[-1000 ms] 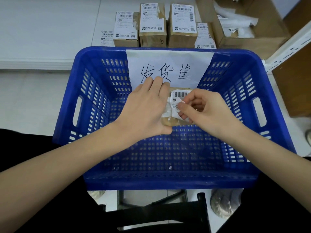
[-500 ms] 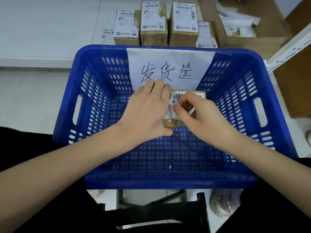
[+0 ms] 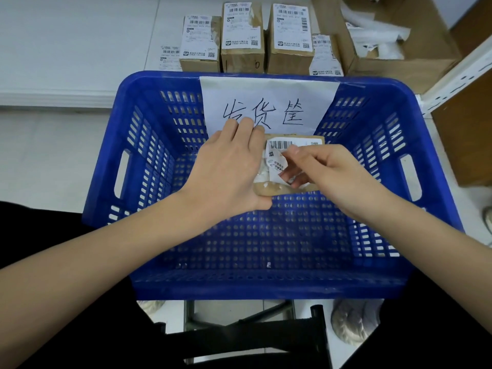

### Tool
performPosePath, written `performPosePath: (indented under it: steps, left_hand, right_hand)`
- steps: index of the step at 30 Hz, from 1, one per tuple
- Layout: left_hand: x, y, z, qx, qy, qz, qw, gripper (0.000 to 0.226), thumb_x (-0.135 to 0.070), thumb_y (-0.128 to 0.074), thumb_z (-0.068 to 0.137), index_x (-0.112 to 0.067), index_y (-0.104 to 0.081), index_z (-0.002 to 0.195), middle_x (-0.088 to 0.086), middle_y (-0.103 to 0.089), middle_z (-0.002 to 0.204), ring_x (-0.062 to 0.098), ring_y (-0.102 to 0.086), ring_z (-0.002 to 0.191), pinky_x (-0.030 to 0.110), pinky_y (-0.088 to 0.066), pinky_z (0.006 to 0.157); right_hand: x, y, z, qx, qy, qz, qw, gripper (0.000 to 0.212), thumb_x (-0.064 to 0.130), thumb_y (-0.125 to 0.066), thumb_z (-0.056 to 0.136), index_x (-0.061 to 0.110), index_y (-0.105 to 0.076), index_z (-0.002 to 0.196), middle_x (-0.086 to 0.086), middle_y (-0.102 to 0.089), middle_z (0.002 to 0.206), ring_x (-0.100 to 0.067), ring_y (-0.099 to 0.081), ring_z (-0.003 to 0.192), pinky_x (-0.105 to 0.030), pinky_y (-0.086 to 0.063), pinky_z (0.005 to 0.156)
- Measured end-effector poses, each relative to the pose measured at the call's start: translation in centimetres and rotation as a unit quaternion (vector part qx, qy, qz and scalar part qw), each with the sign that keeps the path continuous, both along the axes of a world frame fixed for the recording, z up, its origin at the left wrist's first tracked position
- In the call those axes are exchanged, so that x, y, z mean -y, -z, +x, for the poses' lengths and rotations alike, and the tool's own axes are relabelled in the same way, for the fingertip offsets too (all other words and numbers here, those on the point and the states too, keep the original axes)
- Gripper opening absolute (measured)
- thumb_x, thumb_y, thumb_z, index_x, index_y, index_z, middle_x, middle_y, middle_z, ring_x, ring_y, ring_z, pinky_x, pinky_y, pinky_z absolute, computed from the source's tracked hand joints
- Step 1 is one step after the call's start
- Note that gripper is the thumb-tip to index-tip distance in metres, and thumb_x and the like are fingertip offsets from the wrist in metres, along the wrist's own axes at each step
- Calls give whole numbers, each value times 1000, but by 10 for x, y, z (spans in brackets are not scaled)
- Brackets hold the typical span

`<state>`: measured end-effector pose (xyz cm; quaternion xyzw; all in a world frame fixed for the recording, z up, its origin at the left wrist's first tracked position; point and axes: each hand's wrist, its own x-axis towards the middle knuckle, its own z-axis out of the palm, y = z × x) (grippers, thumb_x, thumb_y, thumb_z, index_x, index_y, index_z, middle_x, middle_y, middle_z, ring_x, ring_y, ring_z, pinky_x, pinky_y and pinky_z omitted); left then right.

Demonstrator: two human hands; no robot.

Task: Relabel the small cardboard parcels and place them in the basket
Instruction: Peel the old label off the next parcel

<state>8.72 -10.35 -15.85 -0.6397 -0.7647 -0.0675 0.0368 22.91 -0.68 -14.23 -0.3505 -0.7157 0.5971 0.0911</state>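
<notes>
Left hand grips the small cardboard parcel above the blue basket. Right hand fingers pinch its partly peeled shipping label. Four labelled parcels stand beyond the basket.

Paper sign on the basket reads "发货筐".

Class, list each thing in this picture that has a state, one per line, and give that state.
Small brown cardboard parcel: held over the basket, old label half peeled.
White shipping label: torn, partly lifted.
Left hand: grips the parcel.
Right hand: pinches the label.
Blue plastic basket: upright, no parcels on its floor.
Four labelled brown parcels behind: standing upright.
</notes>
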Motion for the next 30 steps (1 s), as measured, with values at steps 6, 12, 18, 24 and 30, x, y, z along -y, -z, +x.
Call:
performPosePath:
  steps: [6, 12, 18, 24, 30]
  left_hand:
    - [1, 0, 0, -2, 1, 3, 1000, 90, -51, -83, 34, 6, -60, 100, 16, -57, 91, 31, -53, 77, 34, -45, 61]
    - [2, 2, 5, -16, 14, -6, 1000, 87, -51, -79, 37, 5, -60, 100, 14, -56, 90, 30, -54, 78, 35, -47, 61]
    - [3, 4, 9, -31, 22, -18, 999, 86, -54, -79, 35, 4, -61, 95, 12, -56, 86, 28, -54, 75, 32, -46, 59]
    - [3, 4, 12, -55, 23, -24, 998, 89, -59, -76, 37, 4, -60, 97, 11, -55, 86, 27, -53, 76, 35, -47, 71]
    - [8, 15, 17, -84, 42, -54, 994, 97, -62, -72, 41, 9, -60, 105, 14, -56, 90, 31, -54, 82, 43, -43, 89]
  right_hand:
    - [0, 0, -1, -31, -18, -5, 999, 12, 15, -60, 90, 18, -70, 85, -2, -67, 73, -7, -59, 67, -16, -51, 67]
    - [6, 7, -4, -31, 14, 16, 999, 7, 17, -71, 81, 12, -67, 79, 1, -61, 60, -4, -53, 50, -16, -46, 54]
    - [9, 16, -5, -1, 21, 73, 997, 15, 19, -72, 83, 11, -63, 74, 1, -57, 59, -7, -49, 53, -22, -45, 57]
    - [12, 18, -6, -7, 18, 114, 993, 19, 13, -66, 88, 13, -57, 71, 3, -52, 60, -7, -45, 54, -19, -41, 54]
    - [23, 22, -5, -3, -13, 124, 992, 24, 4, -65, 86, 16, -54, 68, 12, -50, 56, -1, -47, 50, -12, -38, 53]
